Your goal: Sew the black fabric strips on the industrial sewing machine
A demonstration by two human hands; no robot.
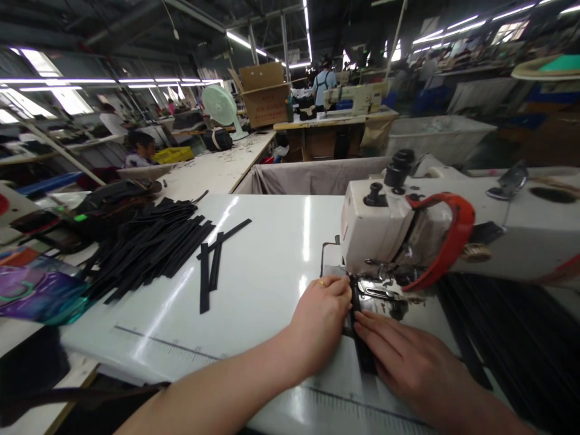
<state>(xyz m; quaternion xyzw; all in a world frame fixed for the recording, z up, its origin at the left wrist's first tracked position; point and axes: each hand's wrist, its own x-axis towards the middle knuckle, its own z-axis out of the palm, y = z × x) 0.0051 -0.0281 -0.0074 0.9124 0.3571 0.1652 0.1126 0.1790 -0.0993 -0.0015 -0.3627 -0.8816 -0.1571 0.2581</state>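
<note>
A black fabric strip [364, 355] lies lengthwise under the head of a white sewing machine [376, 223]. My left hand [322, 314], with a yellow ring on one finger, is closed, its curled fingers pressing the strip's left side close to the presser foot area. From the right, my right hand [403, 347] holds the strip's edge nearer to me, fingers together; its thumb is hidden. Metal guide parts [374, 290] sit just beyond my right fingertips. The needle itself cannot be made out.
Left on the white table [267, 260] lies a heap of black strips [154, 241], with several loose ones beside it. More black strips [512, 326] are at the right. An orange-red guard [462, 229] curves from the machine. A fan [220, 106] and a cardboard box [265, 96] stand behind.
</note>
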